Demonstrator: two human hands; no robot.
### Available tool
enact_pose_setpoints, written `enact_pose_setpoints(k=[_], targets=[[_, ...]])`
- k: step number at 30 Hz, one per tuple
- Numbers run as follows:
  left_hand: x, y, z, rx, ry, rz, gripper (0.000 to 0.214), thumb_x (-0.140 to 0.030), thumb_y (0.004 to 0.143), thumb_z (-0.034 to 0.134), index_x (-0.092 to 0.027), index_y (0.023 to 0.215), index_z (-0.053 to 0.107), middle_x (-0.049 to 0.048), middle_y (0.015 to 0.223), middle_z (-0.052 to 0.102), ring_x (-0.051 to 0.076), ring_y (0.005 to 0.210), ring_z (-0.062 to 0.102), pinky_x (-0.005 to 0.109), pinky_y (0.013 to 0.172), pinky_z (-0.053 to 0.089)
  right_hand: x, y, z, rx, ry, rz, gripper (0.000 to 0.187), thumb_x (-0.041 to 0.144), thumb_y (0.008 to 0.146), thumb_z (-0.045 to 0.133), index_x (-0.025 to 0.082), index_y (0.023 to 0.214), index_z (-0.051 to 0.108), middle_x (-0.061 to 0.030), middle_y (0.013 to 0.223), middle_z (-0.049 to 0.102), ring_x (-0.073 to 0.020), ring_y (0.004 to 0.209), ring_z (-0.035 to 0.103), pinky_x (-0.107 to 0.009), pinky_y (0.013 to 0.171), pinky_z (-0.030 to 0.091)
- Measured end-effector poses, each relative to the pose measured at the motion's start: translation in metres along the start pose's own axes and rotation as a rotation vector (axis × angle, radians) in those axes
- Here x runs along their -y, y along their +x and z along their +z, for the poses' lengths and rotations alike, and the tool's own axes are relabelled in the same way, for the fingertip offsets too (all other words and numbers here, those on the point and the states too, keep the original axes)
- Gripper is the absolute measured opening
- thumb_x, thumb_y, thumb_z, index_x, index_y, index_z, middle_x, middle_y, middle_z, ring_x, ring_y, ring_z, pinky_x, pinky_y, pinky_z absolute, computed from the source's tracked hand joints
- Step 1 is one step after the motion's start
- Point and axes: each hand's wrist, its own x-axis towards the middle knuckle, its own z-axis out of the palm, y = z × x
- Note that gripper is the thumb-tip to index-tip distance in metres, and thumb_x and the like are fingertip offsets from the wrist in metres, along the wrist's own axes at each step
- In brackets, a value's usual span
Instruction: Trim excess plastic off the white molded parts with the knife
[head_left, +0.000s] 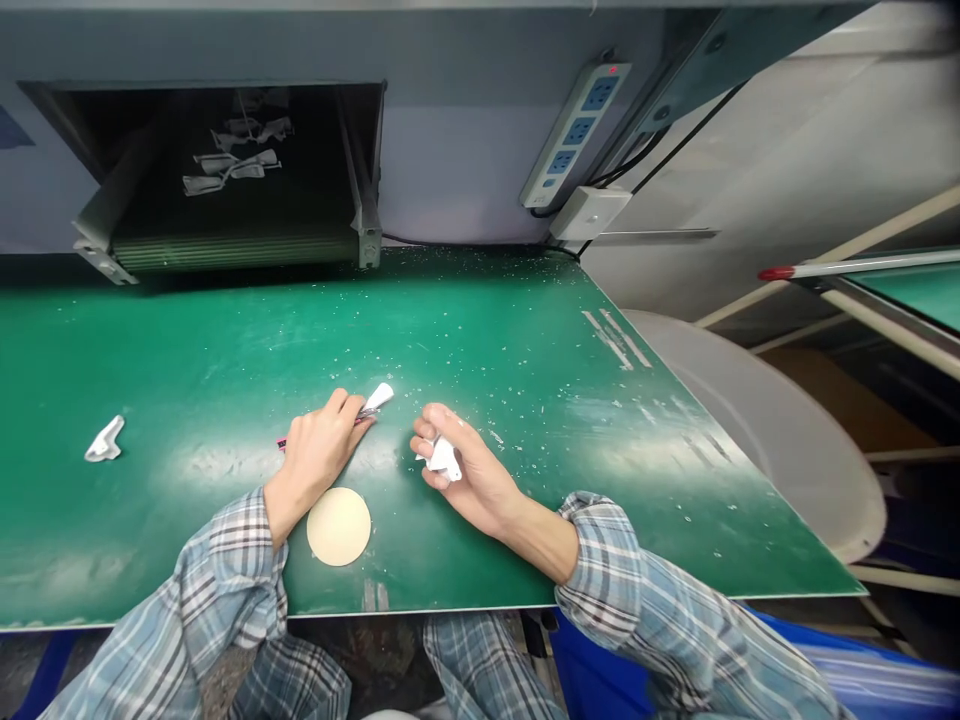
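My left hand grips a slim metal-bladed tool with a pink end sticking out below the hand. A small white piece sits at the tool's tip. My right hand is curled around a crumpled-looking white plastic piece, a short gap away from the tool. A round cream disc lies on the green mat just below my left wrist. Another white piece rests well to the left of both hands.
The green bench mat is scattered with white flecks. Behind it, a dark conveyor opening holds white pieces. A blue socket strip is mounted at the back right. A large white round tub stands past the right edge, with a blue crate below.
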Motion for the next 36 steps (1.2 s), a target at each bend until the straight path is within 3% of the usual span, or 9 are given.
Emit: enact_pose_setpoints(k=[4, 8, 13, 16, 18, 21, 27, 31, 36], targets=[[0.002, 0.002, -0.007, -0.087, -0.143, -0.023, 0.019, -0.030, 0.103, 0.056, -0.021, 0.116, 0.068, 0.0079, 0.110, 0.069, 0.021, 0.083, 0.069, 0.028, 0.067, 0.047, -0.001, 0.002, 0.000, -0.029, -0.048, -0.013, 0.034, 0.038, 0.078, 0.089, 0.020, 0.097, 0.068, 0.0030, 0.085, 0.054, -0.0083, 0.065, 0.054, -0.013, 0.038, 0.039], [-0.004, -0.007, -0.020, -0.136, -0.342, 0.007, 0.027, -0.036, 0.105, 0.050, -0.019, 0.108, 0.071, 0.0044, 0.095, 0.074, 0.017, 0.077, 0.067, 0.026, 0.069, 0.051, -0.003, 0.002, -0.001, -0.007, -0.194, 0.001, 0.037, 0.038, 0.080, 0.087, 0.018, 0.107, 0.073, -0.0030, 0.094, 0.063, -0.0099, 0.067, 0.056, -0.016, 0.040, 0.043], [-0.014, -0.022, -0.025, 0.052, -0.776, 0.034, 0.030, -0.041, 0.100, 0.057, -0.017, 0.098, 0.076, 0.0030, 0.088, 0.075, 0.017, 0.075, 0.065, 0.025, 0.066, 0.050, -0.005, -0.003, -0.004, 0.088, -0.477, -0.073, 0.055, 0.048, 0.087, 0.080, 0.018, 0.131, 0.069, 0.0012, 0.073, 0.063, -0.0080, 0.048, 0.049, -0.019, 0.039, 0.040], [-0.018, -0.028, -0.024, 0.179, -0.881, 0.054, 0.029, -0.040, 0.100, 0.058, -0.018, 0.095, 0.077, 0.0018, 0.084, 0.074, 0.015, 0.072, 0.061, 0.025, 0.066, 0.048, -0.004, -0.005, -0.004, 0.116, -0.620, -0.165, 0.048, 0.048, 0.088, 0.079, 0.020, 0.126, 0.073, 0.0023, 0.068, 0.062, -0.0100, 0.048, 0.052, -0.022, 0.043, 0.042], [-0.020, -0.030, -0.024, 0.192, -0.860, 0.065, 0.026, -0.038, 0.100, 0.058, -0.019, 0.098, 0.076, 0.0002, 0.079, 0.070, 0.014, 0.067, 0.057, 0.024, 0.063, 0.045, -0.003, -0.005, -0.004, 0.101, -0.700, -0.275, 0.032, 0.041, 0.088, 0.079, 0.021, 0.113, 0.078, -0.0009, 0.079, 0.067, -0.0125, 0.058, 0.058, -0.025, 0.053, 0.047], [-0.019, -0.034, -0.026, 0.075, -0.724, 0.083, 0.024, -0.040, 0.100, 0.059, -0.021, 0.108, 0.072, -0.0037, 0.068, 0.060, 0.013, 0.057, 0.050, 0.024, 0.056, 0.040, -0.001, -0.004, -0.004, 0.098, -0.843, -0.500, 0.016, 0.030, 0.088, 0.078, 0.024, 0.102, 0.080, -0.0052, 0.100, 0.072, -0.0185, 0.083, 0.066, -0.031, 0.074, 0.054], [-0.009, -0.038, -0.022, -0.231, -0.330, 0.413, 0.044, -0.061, 0.105, 0.051, -0.019, 0.098, 0.063, 0.0013, 0.079, 0.067, 0.014, 0.064, 0.058, 0.026, 0.062, 0.042, -0.001, -0.003, -0.015, 0.159, -1.126, -0.798, 0.023, 0.022, 0.093, 0.070, 0.028, 0.114, 0.078, -0.0077, 0.107, 0.075, -0.0238, 0.098, 0.070, -0.038, 0.087, 0.056], [-0.009, -0.039, -0.017, -0.187, -0.197, 0.411, 0.046, -0.056, 0.109, 0.043, -0.021, 0.081, 0.052, -0.0016, 0.067, 0.060, 0.013, 0.057, 0.053, 0.027, 0.056, 0.033, -0.002, -0.002, -0.019, 0.132, -1.284, -0.863, 0.026, 0.021, 0.095, 0.067, 0.029, 0.117, 0.079, -0.0083, 0.110, 0.075, -0.0229, 0.096, 0.072, -0.035, 0.079, 0.056], [-0.011, -0.039, -0.016, -0.115, -0.257, 0.395, 0.047, -0.053, 0.111, 0.038, -0.021, 0.077, 0.045, -0.0047, 0.062, 0.052, 0.012, 0.051, 0.044, 0.026, 0.053, 0.028, -0.001, -0.004, -0.019, 0.121, -1.325, -0.897, 0.024, 0.022, 0.095, 0.070, 0.029, 0.116, 0.079, -0.0085, 0.107, 0.076, -0.0229, 0.093, 0.074, -0.034, 0.076, 0.056]])
